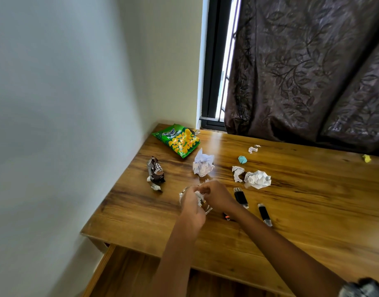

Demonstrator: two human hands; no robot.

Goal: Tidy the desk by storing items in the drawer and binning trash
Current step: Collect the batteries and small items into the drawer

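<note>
Both my hands meet over the wooden desk. My left hand and my right hand pinch a small crumpled white scrap between them, with clear plastic wrap beneath. Crumpled white paper balls lie beyond: one just past my hands, another to the right. Two black lighters lie right of my right wrist. The drawer stands pulled out under the desk's front edge.
A green snack bag lies at the back corner and a brown wrapper by the left edge. Smaller scraps sit farther back: white, blue, yellow. Wall at left, dark curtain behind.
</note>
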